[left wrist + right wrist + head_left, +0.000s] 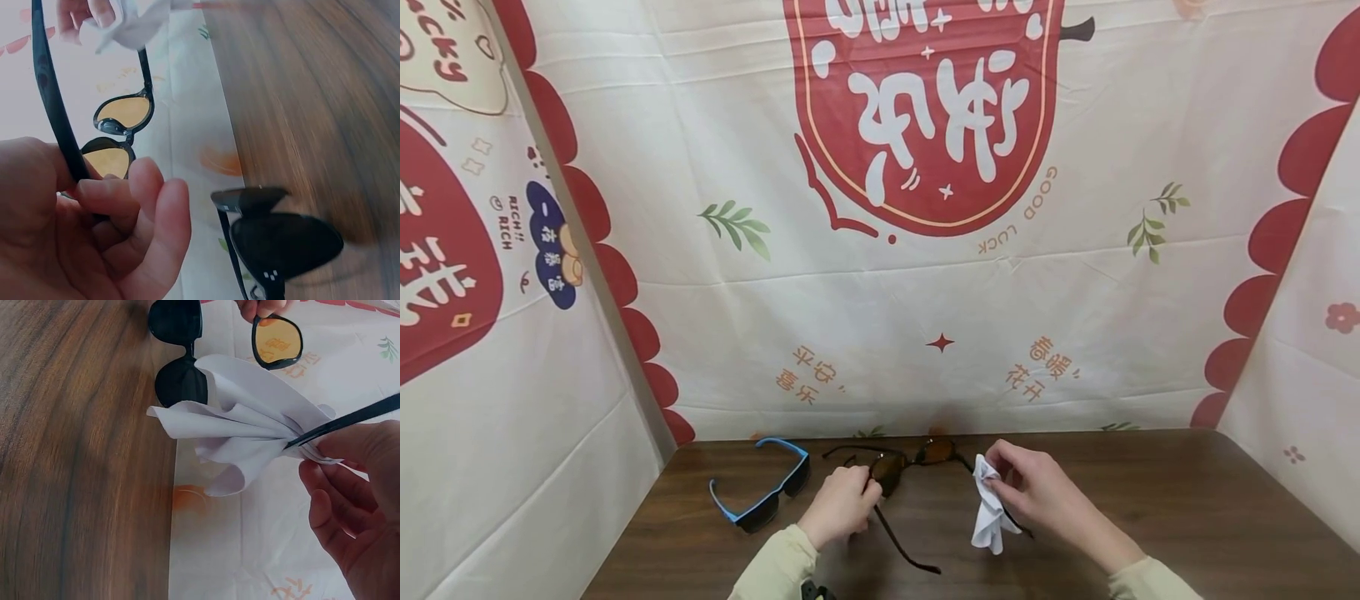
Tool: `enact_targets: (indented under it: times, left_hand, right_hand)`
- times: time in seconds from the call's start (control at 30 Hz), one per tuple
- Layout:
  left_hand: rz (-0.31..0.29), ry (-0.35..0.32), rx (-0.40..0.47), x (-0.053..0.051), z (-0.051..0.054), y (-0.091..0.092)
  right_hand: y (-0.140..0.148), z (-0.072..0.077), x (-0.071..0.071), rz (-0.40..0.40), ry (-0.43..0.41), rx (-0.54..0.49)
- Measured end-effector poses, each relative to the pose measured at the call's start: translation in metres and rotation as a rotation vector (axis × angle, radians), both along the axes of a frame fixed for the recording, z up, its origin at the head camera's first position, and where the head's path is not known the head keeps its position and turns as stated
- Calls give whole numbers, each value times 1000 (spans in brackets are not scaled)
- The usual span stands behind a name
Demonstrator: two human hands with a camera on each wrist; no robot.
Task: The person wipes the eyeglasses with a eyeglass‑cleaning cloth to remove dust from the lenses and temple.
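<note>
Both hands hold a pair of dark-framed glasses with amber lenses [935, 452] over the table, temples pointing toward me. My left hand [841, 506] pinches the frame at the left lens's outer end, where one temple [53, 100] begins. A white cloth [228, 434] is bunched in my right hand [1048, 492], pinched between thumb and fingers around the other temple [359, 420]. The cloth's loose folds hang down in the head view. Black sunglasses [284, 247] lie on the table, partly hidden behind the held pair in the head view.
Blue-armed sunglasses [786, 487] with dark lenses lie on the table left of my left hand. The brown wood-grain table [1120, 517] ends at a printed white cloth backdrop [880, 317]. Similar cloth sides [535, 433] rise at left and right.
</note>
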State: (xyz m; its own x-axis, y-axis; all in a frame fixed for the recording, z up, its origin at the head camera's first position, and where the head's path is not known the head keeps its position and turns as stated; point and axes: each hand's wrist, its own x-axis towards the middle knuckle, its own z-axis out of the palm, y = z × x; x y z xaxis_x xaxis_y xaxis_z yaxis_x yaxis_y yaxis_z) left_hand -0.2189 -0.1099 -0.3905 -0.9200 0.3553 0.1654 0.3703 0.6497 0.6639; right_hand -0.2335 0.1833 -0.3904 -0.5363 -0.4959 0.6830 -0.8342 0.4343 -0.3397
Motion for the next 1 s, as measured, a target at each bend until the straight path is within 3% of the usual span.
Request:
enact_targets:
  times: [0.17, 0.47, 0.77, 1.0]
  left_hand:
    - [47, 33, -9, -5, -2, -9]
    - [89, 5, 21, -9, -6, -18]
    - [188, 3, 76, -13, -9, -17]
    - [199, -8, 106, -9, -9, -10]
  right_hand:
    - [2, 5, 6, 48, -25, 14]
    - [5, 15, 15, 81, 1, 8]
    - [0, 25, 26, 138, 5, -19]
    - [-21, 24, 34, 227, -66, -60]
